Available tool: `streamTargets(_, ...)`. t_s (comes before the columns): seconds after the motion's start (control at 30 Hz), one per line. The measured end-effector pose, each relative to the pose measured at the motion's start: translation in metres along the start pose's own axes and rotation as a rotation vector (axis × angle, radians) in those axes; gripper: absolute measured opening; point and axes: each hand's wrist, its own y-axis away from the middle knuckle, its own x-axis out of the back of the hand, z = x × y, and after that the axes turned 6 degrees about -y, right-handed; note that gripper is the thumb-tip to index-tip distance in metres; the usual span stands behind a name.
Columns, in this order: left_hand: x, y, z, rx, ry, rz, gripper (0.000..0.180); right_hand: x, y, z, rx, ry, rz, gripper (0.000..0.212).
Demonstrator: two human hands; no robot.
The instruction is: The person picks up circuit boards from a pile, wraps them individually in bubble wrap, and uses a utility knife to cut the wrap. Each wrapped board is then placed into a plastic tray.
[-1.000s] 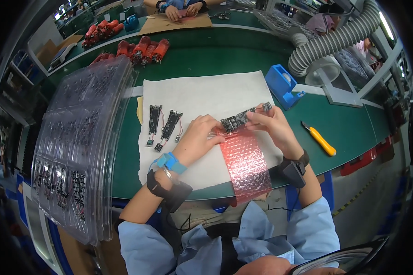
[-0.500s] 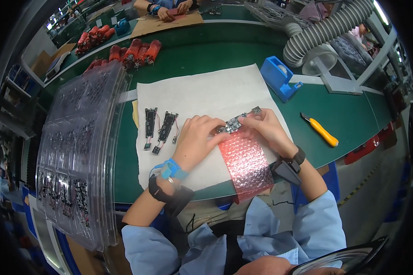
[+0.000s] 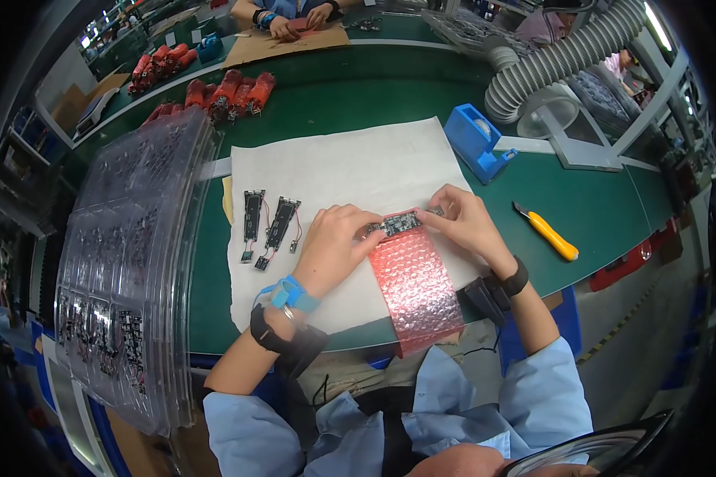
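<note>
A small populated circuit board (image 3: pixel 401 223) lies across the far end of a strip of red bubble wrap (image 3: pixel 418 282). My left hand (image 3: pixel 336 240) grips the board's left end between thumb and fingers. At its right end, my right hand (image 3: pixel 463 222) pinches it, fingers bent and partly hiding a small piece there. The bubble wrap runs toward me and hangs over the table's near edge. Two more black board assemblies (image 3: pixel 278 222) with thin red wires and small end boards lie on the white sheet (image 3: pixel 334 159), left of my left hand.
Clear plastic trays (image 3: pixel 127 262) of boards are stacked at the left. Several red-wrapped bundles (image 3: pixel 229 91) lie beyond them. A blue tape dispenser (image 3: pixel 476 143) and a yellow-handled cutter (image 3: pixel 553 236) sit to the right, under a grey flexible duct (image 3: pixel 561 60). Another person's hands (image 3: pixel 282 28) work across the table.
The board has levelled out from a tilt and now lies along the wrap's far edge. The small piece at its right end has come down under my right fingers.
</note>
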Motion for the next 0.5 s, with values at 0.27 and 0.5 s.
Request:
streamTargets(0.27, 0.005, -0.007, -0.004, 0.126, 0.112, -0.143, 0.023, 0.003, -0.034, 0.005, 0.412, -0.136, -0.331, 0.034)
streamTargets(0.5, 0.002, -0.029, -0.022, 0.303, 0.335, -0.363, 0.038, 0.012, -0.065, -0.008, 0.268, 0.000, -0.662, 0.030)
